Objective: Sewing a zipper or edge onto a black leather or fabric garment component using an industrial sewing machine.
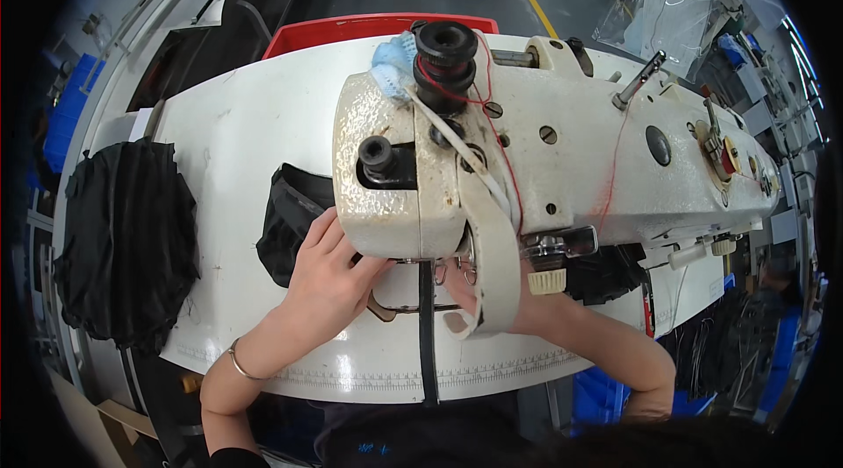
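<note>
A white sewing machine [378, 213] stands over the tabletop, its head hiding the needle area. My left hand [325, 284] is left of that head, fingers bent and closed on the edge of a black fabric piece [294, 209]; its fingertips are partly hidden. From the right, my right hand [461, 284] reaches in beside the presser foot. A curved cream guard and the machine cover most of its fingers, so its grip does not show. Between the hands, a narrow black strip [428, 336] runs from under the head over the front table edge.
A pile of black fabric pieces [127, 240] lies at the left of the white table [228, 126]. More black fabric [606, 275] is under the machine arm at right. Red thread [518, 178] runs down the head. A red bin [369, 25] stands behind the table.
</note>
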Available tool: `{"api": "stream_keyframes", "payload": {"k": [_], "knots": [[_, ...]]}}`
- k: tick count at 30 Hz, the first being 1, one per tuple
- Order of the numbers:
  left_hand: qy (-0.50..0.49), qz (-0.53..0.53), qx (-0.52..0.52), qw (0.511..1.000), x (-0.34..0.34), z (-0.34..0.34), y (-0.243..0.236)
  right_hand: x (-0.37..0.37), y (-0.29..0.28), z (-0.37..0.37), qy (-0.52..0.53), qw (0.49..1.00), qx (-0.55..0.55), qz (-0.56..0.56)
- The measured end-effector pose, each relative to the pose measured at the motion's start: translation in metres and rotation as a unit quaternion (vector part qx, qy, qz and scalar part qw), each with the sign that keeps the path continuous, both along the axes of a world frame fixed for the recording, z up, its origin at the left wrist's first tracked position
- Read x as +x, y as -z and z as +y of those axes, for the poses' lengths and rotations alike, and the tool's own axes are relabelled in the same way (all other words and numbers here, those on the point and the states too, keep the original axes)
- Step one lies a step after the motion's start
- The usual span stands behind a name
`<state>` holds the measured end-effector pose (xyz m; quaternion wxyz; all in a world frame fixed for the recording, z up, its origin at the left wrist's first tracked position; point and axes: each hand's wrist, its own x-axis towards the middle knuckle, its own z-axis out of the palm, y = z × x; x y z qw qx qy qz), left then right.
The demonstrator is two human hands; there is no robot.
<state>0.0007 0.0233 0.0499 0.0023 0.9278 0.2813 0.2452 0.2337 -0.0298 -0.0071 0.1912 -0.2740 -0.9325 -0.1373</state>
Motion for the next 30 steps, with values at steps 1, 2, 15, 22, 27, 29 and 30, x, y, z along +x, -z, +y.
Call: {"api": "stream_keyframes", "payload": {"k": [1, 2, 15, 22, 27, 29, 30], "knots": [[0.007, -0.001, 0.005, 1.0, -0.001, -0.001, -0.002, -0.003, -0.007, -0.002, 0.0, 1.0, 0.0, 0.0], [0.008, -0.001, 0.005, 1.0, 0.0, -0.004, -0.004, -0.007, -0.018, -0.004, -0.028, 0.998, 0.041, -0.03], [0.018, -0.075, -0.169, 0.983, 0.001, -0.015, 0.019, -0.018, -0.006, -0.012, 0.074, 0.949, -0.218, 0.218], [0.049, -0.065, -0.169, 0.982, 0.008, -0.017, 0.017, -0.018, 0.002, -0.011, 0.004, 0.982, -0.097, 0.162], [0.053, 0.0, -0.084, 0.995, 0.006, -0.024, 0.015, -0.018, 0.005, -0.016, 0.018, 0.996, -0.065, 0.05], [0.052, -0.027, -0.126, 0.99, 0.001, -0.024, 0.026, -0.019, 0.0, -0.012, 0.002, 0.998, -0.045, 0.053], [0.052, -0.028, -0.126, 0.99, 0.002, -0.023, 0.025, -0.018, -0.002, -0.01, -0.01, 0.998, -0.025, 0.055]]}}
